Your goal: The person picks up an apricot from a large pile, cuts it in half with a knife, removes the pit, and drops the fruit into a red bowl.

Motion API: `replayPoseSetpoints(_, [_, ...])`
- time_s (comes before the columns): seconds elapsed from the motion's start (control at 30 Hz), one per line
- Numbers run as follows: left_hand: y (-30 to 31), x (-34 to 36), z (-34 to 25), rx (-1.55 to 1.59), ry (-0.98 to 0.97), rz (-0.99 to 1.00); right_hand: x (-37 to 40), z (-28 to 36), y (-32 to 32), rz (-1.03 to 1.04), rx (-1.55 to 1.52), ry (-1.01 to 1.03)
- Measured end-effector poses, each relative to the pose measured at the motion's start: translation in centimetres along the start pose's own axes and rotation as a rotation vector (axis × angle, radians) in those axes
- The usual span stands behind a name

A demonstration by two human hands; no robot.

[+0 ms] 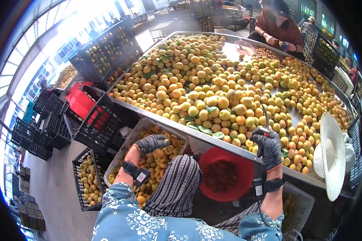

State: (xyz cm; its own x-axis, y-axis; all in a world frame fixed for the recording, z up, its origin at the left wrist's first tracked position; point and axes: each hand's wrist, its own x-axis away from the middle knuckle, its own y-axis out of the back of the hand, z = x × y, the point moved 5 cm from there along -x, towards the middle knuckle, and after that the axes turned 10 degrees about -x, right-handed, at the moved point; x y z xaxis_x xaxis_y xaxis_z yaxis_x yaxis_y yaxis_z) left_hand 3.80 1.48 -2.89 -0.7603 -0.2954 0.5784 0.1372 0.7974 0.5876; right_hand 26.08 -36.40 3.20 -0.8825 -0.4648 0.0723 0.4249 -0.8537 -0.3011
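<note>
My left hand (152, 144), in a dark grey knit glove, is over a pale crate (107, 175) of cut apricots (152, 170). Its fingers stretch to the right, and no fruit shows in them. My right hand (268, 148), gloved the same way, grips a small knife (266, 115) with a thin curved blade pointing up. It is at the near edge of a metal-rimmed table (177, 127) heaped with whole apricots (223, 102). Between my knees and the table stands a red basin (245, 172) with dark brown pits (220, 175) in it.
A straw hat (334, 156) rests at the table's right corner. Black crates (104, 52) of fruit are stacked at the left, with a red plastic item (81, 100) on one. Another crate (81, 197) stands by my left side. Across the table a person (279, 26) handles fruit.
</note>
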Motion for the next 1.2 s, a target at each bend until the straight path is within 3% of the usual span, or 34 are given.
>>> replayPoseSetpoints(0.03, [1.5, 0.4, -0.2, -0.406, -0.051, -0.17, -0.3, -0.3, -0.2, -0.003, 0.013, -0.001])
replayPoseSetpoints(0.07, [2.6, 1.0, -0.2, -0.278, -0.09, -0.315, -0.4, -0.5, -0.4, 0.008, 0.039, -0.012])
replayPoseSetpoints(0.1, [1.9, 0.9, 0.0, -0.248, -0.085, -0.301, 0.4, -0.1, -0.5, 0.012, 0.068, -0.03])
replayPoseSetpoints(0.17, [3.9, 0.1, -1.0, 0.568, -0.195, -0.333, 0.7, -0.3, -1.4, -0.01, 0.116, -0.04])
replayPoseSetpoints(0.2, [4.4, -0.9, -2.0, 0.539, -0.272, -0.452, 0.6, -0.6, -1.4, -0.026, 0.057, -0.045])
replayPoseSetpoints(0.3, [4.5, -4.8, -5.5, 0.332, -0.417, -0.657, 0.2, -0.9, -1.3, -0.043, 0.116, -0.061])
replayPoseSetpoints(0.33, [4.3, -4.2, -8.2, -0.015, -0.419, -0.799, 0.1, -1.0, -1.2, -0.043, 0.124, -0.063])
replayPoseSetpoints(0.43, [2.8, -7.5, -11.3, -0.378, -0.47, -0.844, -0.3, -1.6, -0.7, -0.066, 0.194, -0.032])
replayPoseSetpoints(0.53, [1.2, -9.6, -13.1, -0.701, -0.256, -0.772, -0.3, -1.5, -0.9, -0.051, 0.216, -0.024])
replayPoseSetpoints(0.7, [1.2, -10.5, -13.8, -0.675, -0.26, -0.845, 0.0, -0.8, -1.2, -0.038, 0.179, -0.097])
replayPoseSetpoints(0.83, [0.9, -9.0, -14.9, 0.435, -0.592, -0.552, -0.3, -1.5, -1.1, -0.034, 0.166, -0.06])
replayPoseSetpoints(0.9, [-0.7, -6.4, -18.0, 1.069, -0.693, -0.116, -0.9, -2.3, -0.9, -0.056, 0.253, 0.082])
replayPoseSetpoints(0.93, [-1.6, -5.4, -19.7, 1.206, -0.733, 0.084, -0.9, -2.3, -0.9, -0.04, 0.288, 0.059])
replayPoseSetpoints(0.97, [-2.3, -4.4, -21.0, 1.259, -0.732, 0.089, -1.2, -2.5, -1.0, -0.004, 0.293, 0.127])
replayPoseSetpoints(1.03, [-3.8, -3.9, -22.9, 1.23, -0.684, 0.053, -0.6, -2.0, -1.3, -0.092, 0.247, -0.054])
replayPoseSetpoints(1.07, [-4.6, -3.9, -23.3, 1.187, -0.652, 0.099, -0.5, -2.0, -1.5, -0.119, 0.194, -0.036])
replayPoseSetpoints(1.2, [-6.7, -3.9, -26.0, 0.867, -0.759, -0.148, 0.3, -0.9, -2.1, -0.091, 0.007, 0.04])
